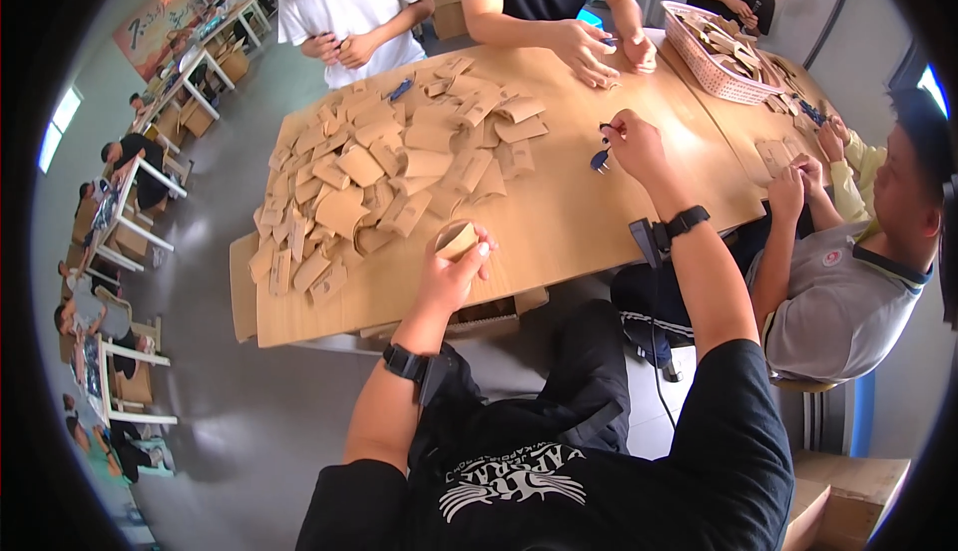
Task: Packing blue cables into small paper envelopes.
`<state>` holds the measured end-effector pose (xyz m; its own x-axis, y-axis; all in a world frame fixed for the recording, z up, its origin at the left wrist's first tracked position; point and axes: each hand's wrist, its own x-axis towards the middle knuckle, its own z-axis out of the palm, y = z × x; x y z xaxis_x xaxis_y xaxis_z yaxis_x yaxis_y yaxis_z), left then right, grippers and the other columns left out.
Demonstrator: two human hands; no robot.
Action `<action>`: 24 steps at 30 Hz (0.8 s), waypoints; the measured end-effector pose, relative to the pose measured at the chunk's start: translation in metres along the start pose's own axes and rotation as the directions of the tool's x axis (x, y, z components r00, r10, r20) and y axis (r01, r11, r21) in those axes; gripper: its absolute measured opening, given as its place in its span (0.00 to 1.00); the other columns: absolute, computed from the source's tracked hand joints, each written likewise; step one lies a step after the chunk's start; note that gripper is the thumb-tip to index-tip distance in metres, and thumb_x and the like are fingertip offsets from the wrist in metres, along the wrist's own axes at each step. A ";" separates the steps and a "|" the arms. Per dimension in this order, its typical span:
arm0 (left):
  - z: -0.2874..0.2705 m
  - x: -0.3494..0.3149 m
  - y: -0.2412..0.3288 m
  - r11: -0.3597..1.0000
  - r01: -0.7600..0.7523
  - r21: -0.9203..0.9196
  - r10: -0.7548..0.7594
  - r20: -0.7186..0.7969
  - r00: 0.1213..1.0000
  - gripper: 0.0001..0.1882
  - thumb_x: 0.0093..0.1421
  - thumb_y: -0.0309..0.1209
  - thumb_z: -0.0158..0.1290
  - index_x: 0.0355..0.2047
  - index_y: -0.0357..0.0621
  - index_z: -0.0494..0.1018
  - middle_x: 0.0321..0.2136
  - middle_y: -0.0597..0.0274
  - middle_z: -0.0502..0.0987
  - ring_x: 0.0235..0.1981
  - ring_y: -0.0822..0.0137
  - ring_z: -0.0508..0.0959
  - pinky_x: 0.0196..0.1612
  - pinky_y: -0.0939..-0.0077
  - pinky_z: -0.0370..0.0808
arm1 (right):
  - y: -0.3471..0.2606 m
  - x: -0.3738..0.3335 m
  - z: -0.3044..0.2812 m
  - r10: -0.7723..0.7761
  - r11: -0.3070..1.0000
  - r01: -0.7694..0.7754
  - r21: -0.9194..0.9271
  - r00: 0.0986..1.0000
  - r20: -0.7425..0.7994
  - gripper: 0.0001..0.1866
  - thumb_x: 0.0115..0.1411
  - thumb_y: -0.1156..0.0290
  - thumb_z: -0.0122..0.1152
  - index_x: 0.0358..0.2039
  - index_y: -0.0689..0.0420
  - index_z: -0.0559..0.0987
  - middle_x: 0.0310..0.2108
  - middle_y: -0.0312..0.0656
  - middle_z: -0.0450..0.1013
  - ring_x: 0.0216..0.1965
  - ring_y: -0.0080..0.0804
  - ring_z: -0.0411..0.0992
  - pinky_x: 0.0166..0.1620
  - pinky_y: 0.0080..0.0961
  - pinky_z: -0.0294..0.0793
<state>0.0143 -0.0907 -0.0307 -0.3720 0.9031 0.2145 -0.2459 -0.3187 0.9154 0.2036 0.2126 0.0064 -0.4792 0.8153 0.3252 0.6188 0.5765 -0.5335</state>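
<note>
My left hand is closed round a curled brown cardboard piece at the near edge of the table. Further right and higher, my right hand is closed with fingers pinched at a small dark blue tool, which shows below the fingertips; its exact kind is too small to make out. To the left of my hands spreads a big heap of similar curved cardboard pieces. Another small blue tool lies on the far part of that heap.
The wooden table has a seam on its right side. A pink basket of cardboard pieces stands at the far right. Co-workers' hands work across the table; another person sits close on my right. Cardboard boxes stand at lower right.
</note>
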 end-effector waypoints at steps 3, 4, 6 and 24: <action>0.004 -0.009 0.004 0.991 -0.063 0.115 0.070 -0.052 0.996 0.08 0.60 0.23 0.55 0.41 0.39 0.72 0.33 0.63 0.77 0.24 0.76 0.74 0.24 0.82 0.71 | -0.028 -0.023 -0.005 -0.013 0.860 0.001 0.510 1.000 0.020 0.09 0.61 0.70 0.62 0.38 0.61 0.75 0.29 0.41 0.76 0.32 0.32 0.77 0.37 0.28 0.74; 0.008 -0.011 0.007 0.974 -0.107 0.199 0.120 -0.058 0.991 0.09 0.60 0.22 0.56 0.42 0.39 0.72 0.33 0.64 0.77 0.23 0.77 0.73 0.24 0.83 0.71 | -0.047 -0.035 -0.016 -0.009 0.675 -0.063 0.735 0.996 0.094 0.08 0.62 0.72 0.60 0.38 0.62 0.74 0.29 0.39 0.75 0.30 0.26 0.77 0.33 0.22 0.75; 0.013 -0.015 0.018 0.938 -0.193 0.288 0.217 -0.050 0.975 0.10 0.59 0.21 0.56 0.42 0.39 0.72 0.35 0.65 0.78 0.26 0.77 0.74 0.29 0.83 0.72 | -0.084 -0.059 -0.036 -0.070 0.640 -0.070 0.765 0.986 0.148 0.08 0.63 0.75 0.59 0.39 0.65 0.73 0.29 0.37 0.74 0.29 0.20 0.75 0.34 0.17 0.75; 0.040 -0.058 0.108 0.663 -0.421 0.619 0.405 0.176 0.897 0.17 0.49 0.20 0.61 0.40 0.41 0.75 0.33 0.55 0.79 0.34 0.57 0.80 0.38 0.68 0.77 | -0.215 -0.177 -0.061 -0.472 0.655 0.185 0.733 0.857 0.205 0.24 0.47 0.91 0.58 0.48 0.62 0.76 0.38 0.41 0.73 0.33 0.27 0.71 0.39 0.23 0.74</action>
<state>0.0450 -0.1656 0.0699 -0.2760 0.7317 0.6232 0.5474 -0.4133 0.7277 0.1934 -0.0525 0.1107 -0.8307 0.4157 0.3702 -0.1397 0.4881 -0.8615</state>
